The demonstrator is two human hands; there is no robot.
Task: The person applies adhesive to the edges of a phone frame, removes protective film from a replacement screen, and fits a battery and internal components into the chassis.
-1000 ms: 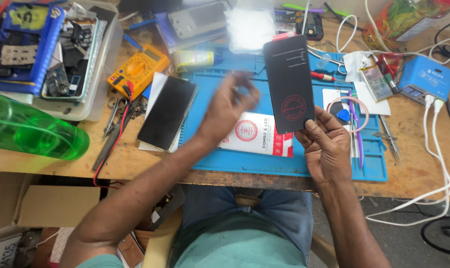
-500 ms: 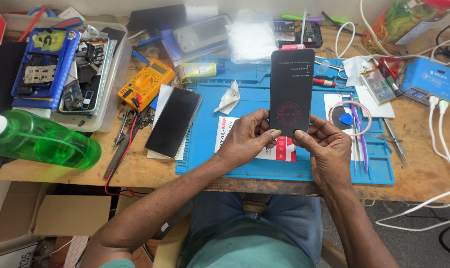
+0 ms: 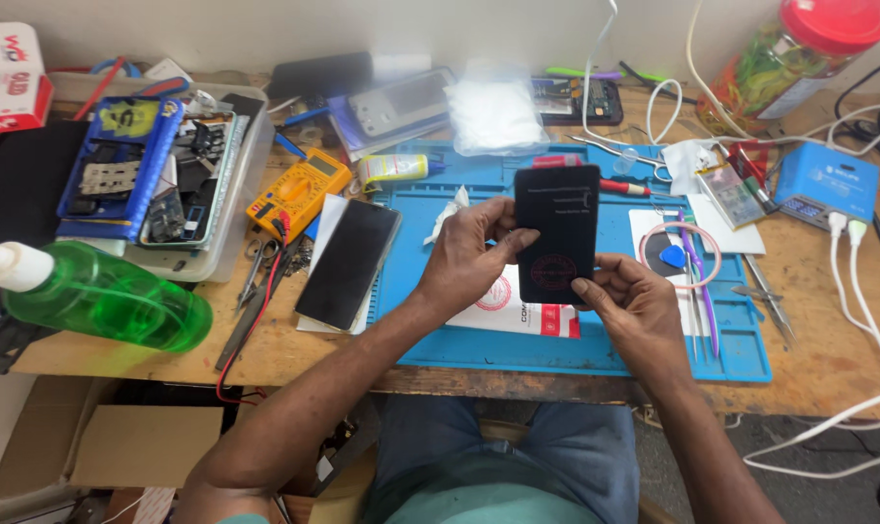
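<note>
Both hands hold a flat black rectangular panel (image 3: 557, 231) upright over the blue work mat (image 3: 556, 340). My left hand (image 3: 471, 254) grips its left edge, thumb on the front face. My right hand (image 3: 626, 303) pinches its lower right corner. Under the panel a white packet with red print (image 3: 511, 309) lies on the mat. A black phone (image 3: 348, 262) rests face up on white paper to the left of the mat.
A green spray bottle (image 3: 105, 296) lies at the left edge. A yellow multimeter (image 3: 297, 191), a parts tray (image 3: 163, 180), tweezers and a screwdriver (image 3: 595, 180) crowd the bench. A blue charger box (image 3: 826, 184) with white cables sits right. A red-lidded jar (image 3: 799, 58) stands far right.
My left hand came from above the mat onto the panel's left edge. The panel has lowered slightly and both hands now grip it.
</note>
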